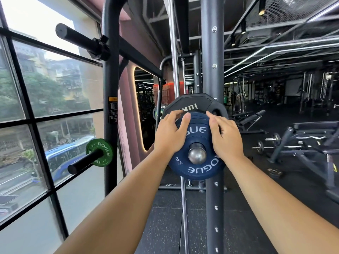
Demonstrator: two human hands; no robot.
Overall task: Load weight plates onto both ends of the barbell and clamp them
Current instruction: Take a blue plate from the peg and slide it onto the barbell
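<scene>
A small blue Rogue plate (197,169) sits on the barbell sleeve, whose silver end (197,155) pokes through its hole. Behind it on the same sleeve is a larger black 10 kg plate (192,102). My left hand (169,133) lies over the blue plate's upper left, fingers curled round its top edge. My right hand (224,135) holds the upper right edge the same way. No clamp shows on this sleeve.
A dark rack upright (212,52) stands right behind the plates, with a chrome guide rod (172,52) beside it. On the left, a green Rogue plate (100,152) sits on a storage peg by the window. Benches and dumbbells (271,142) fill the right.
</scene>
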